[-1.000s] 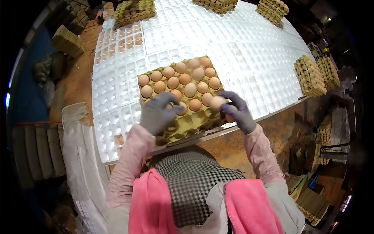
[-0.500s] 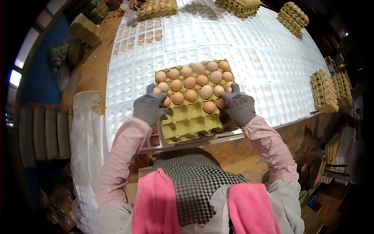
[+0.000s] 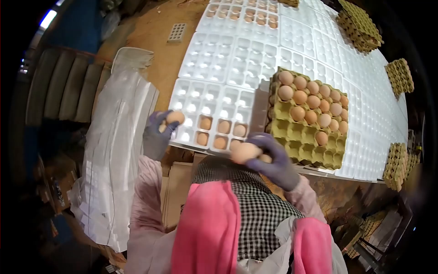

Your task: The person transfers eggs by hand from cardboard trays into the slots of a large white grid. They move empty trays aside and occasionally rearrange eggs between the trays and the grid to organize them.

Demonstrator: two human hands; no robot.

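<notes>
Left hand (image 3: 156,140) curled round eggs (image 3: 175,118), right hand (image 3: 279,165) clutching more! White egg trays (image 3: 187,106) sit just beside the left; stacked pulp egg trays (image 3: 292,137) stand just beyond the right.

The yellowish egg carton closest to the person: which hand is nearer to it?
Right. The right hand, holding eggs, is close by the near left corner of the carton; the left hand is farther away, at the left edge of the white trays.

The right hand (image 3: 278,163) partly hides its eggs (image 3: 245,153) (how many, I cannot tell).
</notes>
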